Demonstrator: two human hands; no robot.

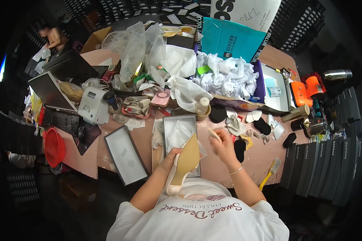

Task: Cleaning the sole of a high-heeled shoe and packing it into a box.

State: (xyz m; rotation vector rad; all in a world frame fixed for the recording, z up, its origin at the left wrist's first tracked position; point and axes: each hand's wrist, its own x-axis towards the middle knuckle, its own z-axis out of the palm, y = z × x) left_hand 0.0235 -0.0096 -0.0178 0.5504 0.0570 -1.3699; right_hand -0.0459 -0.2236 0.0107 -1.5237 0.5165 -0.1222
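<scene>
I'm holding one cream shoe (185,158) above the near edge of the table, its tan sole turning toward my eyes and one end pointing at my white shirt (197,217). The fingers of my left hand (174,156) are clamping around its side. My right hand (223,148) is hovering just right of the shoe, fingers closing on one small pale piece (215,135); it's blurring too much for me to tell what it is.

One open grey shoebox (180,128) is lying behind the shoe, which is covering part of its near end; white tissue (179,133) is filling it. One grey lid (125,156) is resting to its left. On the right, four black pads are lying scattered: one round (218,114), three longer (262,126). One yellow-handled brush (271,172) is lying near the table edge, beside a row of grey boxes (326,166). Farther left, one red basin (54,148), one keyboard (62,121) and one white printer (94,105) are sitting. Crumpled white paper (229,78) is heaping up beyond my right hand.
</scene>
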